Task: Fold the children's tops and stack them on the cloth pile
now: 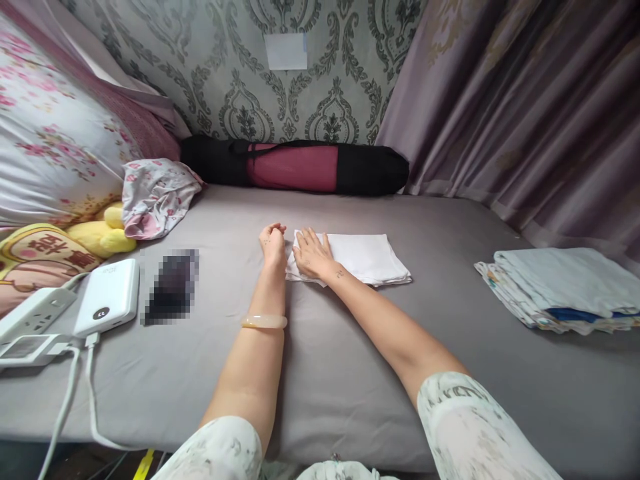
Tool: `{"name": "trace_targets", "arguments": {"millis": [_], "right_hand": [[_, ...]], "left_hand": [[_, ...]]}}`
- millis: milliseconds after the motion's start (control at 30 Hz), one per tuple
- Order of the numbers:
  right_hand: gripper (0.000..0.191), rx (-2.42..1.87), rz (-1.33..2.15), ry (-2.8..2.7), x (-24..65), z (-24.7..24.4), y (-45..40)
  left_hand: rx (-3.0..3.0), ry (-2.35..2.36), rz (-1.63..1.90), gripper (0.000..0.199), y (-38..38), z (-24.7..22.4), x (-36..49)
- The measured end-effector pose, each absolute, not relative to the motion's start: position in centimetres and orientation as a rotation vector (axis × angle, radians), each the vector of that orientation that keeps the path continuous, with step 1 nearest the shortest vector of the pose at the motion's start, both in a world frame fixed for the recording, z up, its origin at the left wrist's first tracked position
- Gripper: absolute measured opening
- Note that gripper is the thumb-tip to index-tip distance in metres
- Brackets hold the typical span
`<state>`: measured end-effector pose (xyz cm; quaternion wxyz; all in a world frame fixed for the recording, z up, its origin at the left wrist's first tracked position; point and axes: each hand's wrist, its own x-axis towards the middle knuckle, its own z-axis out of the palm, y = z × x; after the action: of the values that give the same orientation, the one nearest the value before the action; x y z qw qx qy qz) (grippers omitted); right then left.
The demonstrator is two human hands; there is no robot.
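Observation:
A folded white cloth (373,259) lies flat on the grey-sheeted bed in front of me, its layers showing along the near edge. My right hand (313,255) rests palm down on the left part of this cloth, fingers stretched out and spread. Just beside the cloth's left edge is my left hand (273,243), with its fingers curled in. Whether anything is inside those fingers is hidden. A pale bangle (264,322) circles my left forearm.
At right lies a stack of folded cloths (565,283). A black and red long bag (295,167) lies along the wall. On the left are a white power bank (110,293), a power strip (40,317), cables, a yellow plush toy (103,233) and a crumpled floral cloth (157,197).

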<state>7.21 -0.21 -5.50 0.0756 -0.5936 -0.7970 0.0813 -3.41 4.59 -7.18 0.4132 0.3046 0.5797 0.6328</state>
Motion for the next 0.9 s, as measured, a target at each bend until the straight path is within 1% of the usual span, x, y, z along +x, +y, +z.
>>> {"name": "trace_targets", "arguments": {"millis": [233,333,400,500,600,700,800,900], "right_hand": [[0.062,-1.752,0.289,-2.414,6.1,-6.9,0.8],[0.062,-1.75,0.296,-2.394,6.0,-7.0,0.7],[0.062,-1.729,0.36,-2.382,6.1,-6.8,0.8],[0.061,-1.662,0.458,-2.324,7.2,-6.1,0.9],[0.058,-1.69,0.339,-2.261,10.2,-5.5,0.4],[0.057,-1.859,0.218,-2.207,14.6,-5.3,-0.7],[0.059,-2.043,0.207,-2.181,18.9,-5.3,-2.0],[0.06,-2.148,0.248,-2.179,21.6,-5.7,-2.8]], "left_hand": [[0.749,1.471,1.574,0.032,4.9,-7.2,-3.5],[0.758,1.461,1.568,0.03,5.0,-7.3,-3.5],[0.794,1.46,1.556,0.03,5.0,-7.3,-3.5],[0.954,1.564,1.534,0.031,4.9,-7.1,-3.3],[1.304,1.732,1.483,0.031,4.4,-6.7,-2.4],[1.724,1.765,1.269,0.034,3.4,-6.4,-0.6],[2.12,1.673,0.906,0.035,2.1,-6.5,1.3],[2.356,1.601,0.558,0.04,0.9,-6.9,2.7]]}}
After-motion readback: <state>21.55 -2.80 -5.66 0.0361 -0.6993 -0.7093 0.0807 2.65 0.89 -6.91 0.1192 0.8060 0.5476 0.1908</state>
